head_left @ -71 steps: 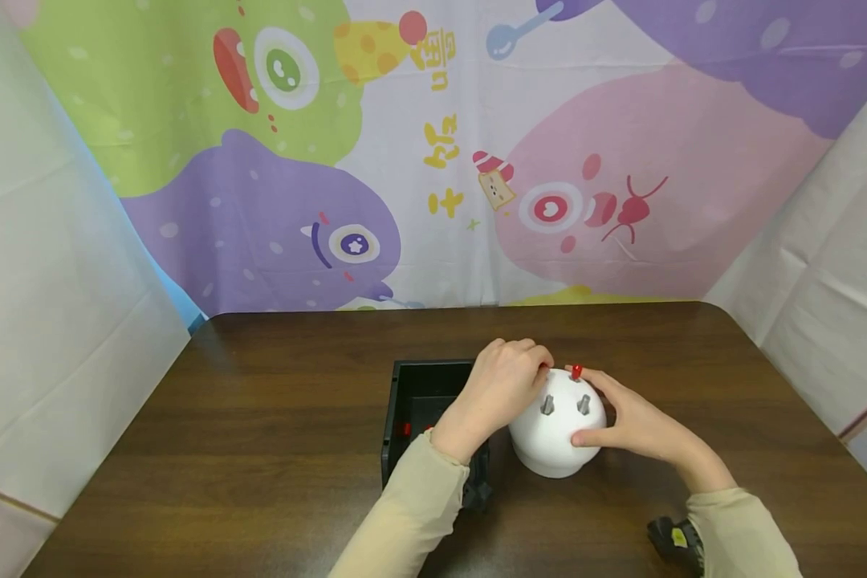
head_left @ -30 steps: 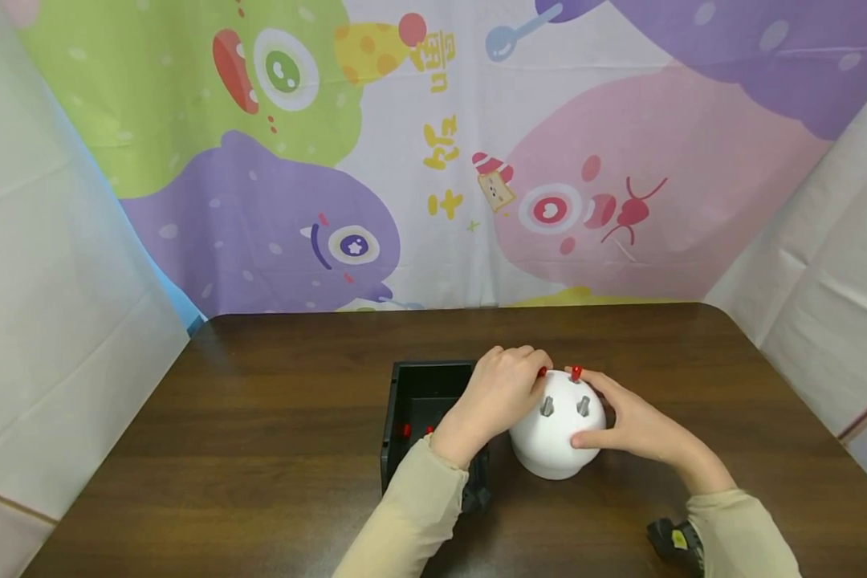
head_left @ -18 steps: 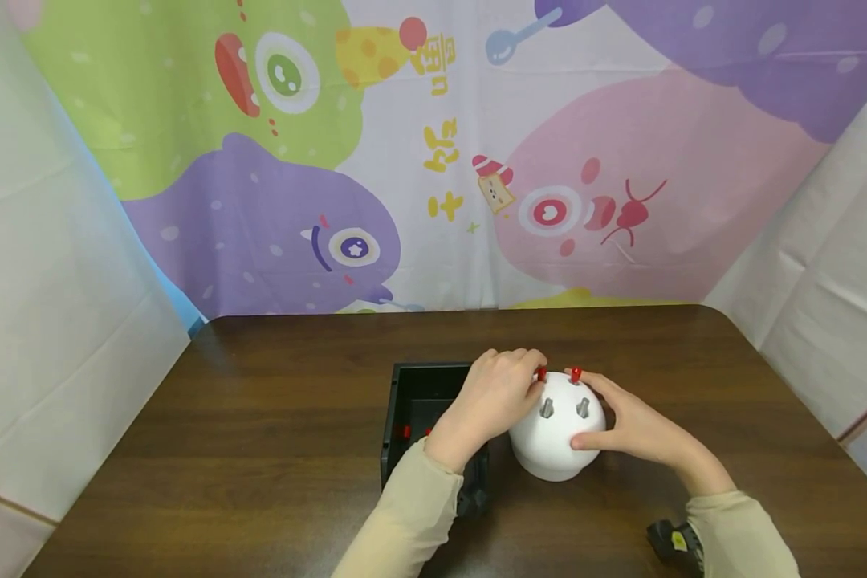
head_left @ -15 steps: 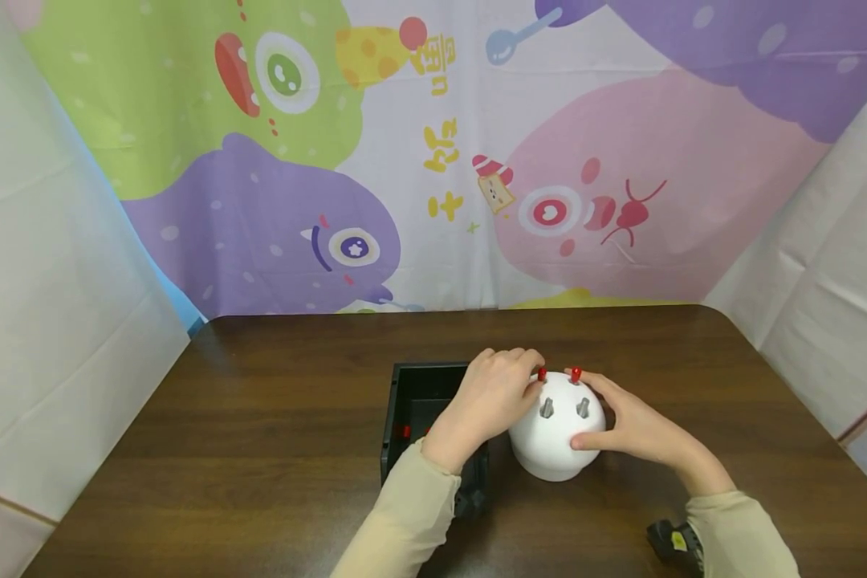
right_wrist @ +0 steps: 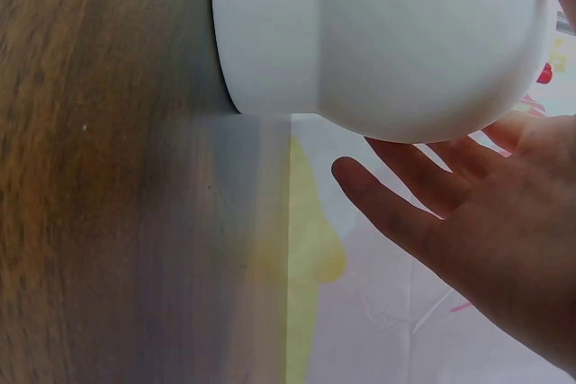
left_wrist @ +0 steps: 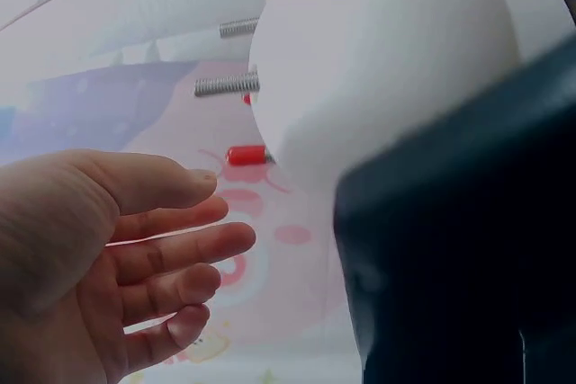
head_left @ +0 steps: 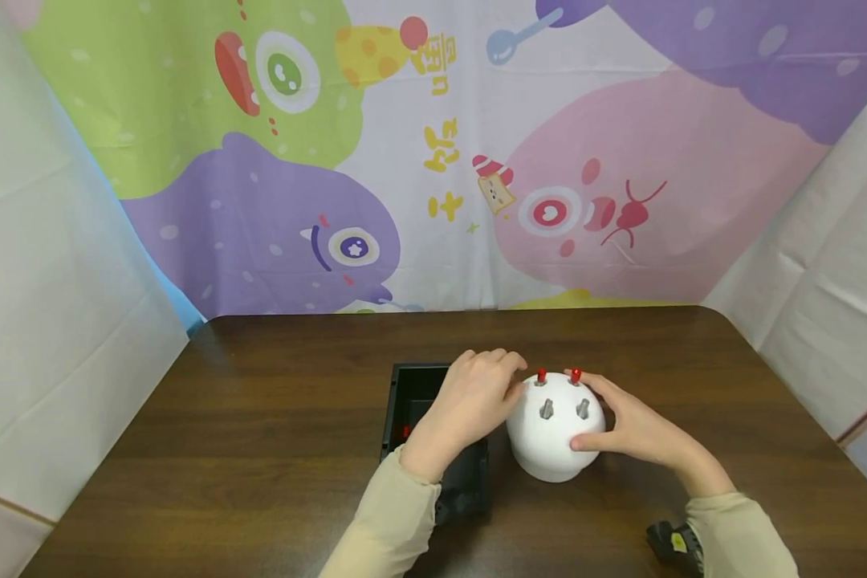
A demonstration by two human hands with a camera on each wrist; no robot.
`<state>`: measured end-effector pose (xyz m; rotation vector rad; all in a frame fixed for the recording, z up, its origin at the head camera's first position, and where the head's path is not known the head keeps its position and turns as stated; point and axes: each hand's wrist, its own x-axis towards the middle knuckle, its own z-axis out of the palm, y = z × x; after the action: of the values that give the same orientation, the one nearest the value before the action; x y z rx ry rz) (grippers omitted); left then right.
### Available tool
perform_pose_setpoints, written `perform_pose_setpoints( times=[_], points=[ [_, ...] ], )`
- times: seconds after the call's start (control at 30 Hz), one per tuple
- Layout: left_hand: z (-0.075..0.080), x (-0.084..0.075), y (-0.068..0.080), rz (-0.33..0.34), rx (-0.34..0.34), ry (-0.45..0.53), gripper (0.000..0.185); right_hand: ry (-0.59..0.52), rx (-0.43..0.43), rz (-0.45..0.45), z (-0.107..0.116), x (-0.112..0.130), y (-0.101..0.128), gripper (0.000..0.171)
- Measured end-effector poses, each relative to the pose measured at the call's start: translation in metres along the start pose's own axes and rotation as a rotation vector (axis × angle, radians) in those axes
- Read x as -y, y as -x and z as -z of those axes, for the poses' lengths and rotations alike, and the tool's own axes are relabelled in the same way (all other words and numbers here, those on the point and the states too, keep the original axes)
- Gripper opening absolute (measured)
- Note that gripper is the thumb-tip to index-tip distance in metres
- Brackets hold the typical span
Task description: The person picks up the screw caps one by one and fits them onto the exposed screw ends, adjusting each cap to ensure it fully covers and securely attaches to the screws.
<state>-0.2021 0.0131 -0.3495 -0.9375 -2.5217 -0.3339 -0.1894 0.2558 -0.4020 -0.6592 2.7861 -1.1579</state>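
A white dome on a short base (head_left: 552, 449) stands on the table with threaded studs sticking out of its upper side. Both rear studs wear red caps, a left cap (head_left: 541, 376) and a right cap (head_left: 575, 374); the front left stud (head_left: 546, 409) and front right stud (head_left: 583, 409) are bare metal. My right hand (head_left: 639, 421) holds the dome's right side, thumb in front and fingers behind. My left hand (head_left: 477, 393) hovers left of the dome with nothing in it; its loosely bent fingers (left_wrist: 193, 249) are apart from the left red cap (left_wrist: 245, 156).
A black box (head_left: 388, 433) sits left of the dome, partly hidden by my left arm. A small red piece (head_left: 406, 432) lies inside it. A black device with a yellow mark (head_left: 677, 541) is by my right sleeve. A cartoon cloth (head_left: 462, 265) hangs behind the table.
My left hand has let go of the left red cap and drawn away to the left, leaving the cap on its stud. My right hand stays on the dome.
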Motion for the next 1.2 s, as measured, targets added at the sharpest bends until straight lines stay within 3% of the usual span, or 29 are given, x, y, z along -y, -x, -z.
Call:
perform_pose_setpoints(
  times=[0.2, 0.67, 1.0, 1.2],
  points=[
    [0.003, 0.008, 0.010, 0.024, 0.025, 0.006, 0.017, 0.006, -0.008, 0.006, -0.001, -0.001, -0.001, 0.083],
    [0.005, 0.023, 0.024, 0.087, -0.006, 0.008, 0.013, 0.018, -0.010, -0.007, 0.000, 0.002, 0.000, 0.084],
    [0.005, 0.035, 0.031, 0.183, 0.091, -0.065, 0.016, 0.012, -0.011, -0.007, 0.000, 0.001, 0.000, 0.084],
    [0.002, 0.037, 0.036, 0.186, 0.233, -0.086, 0.016, 0.018, -0.010, -0.008, -0.001, -0.001, -0.001, 0.084]
  ],
)
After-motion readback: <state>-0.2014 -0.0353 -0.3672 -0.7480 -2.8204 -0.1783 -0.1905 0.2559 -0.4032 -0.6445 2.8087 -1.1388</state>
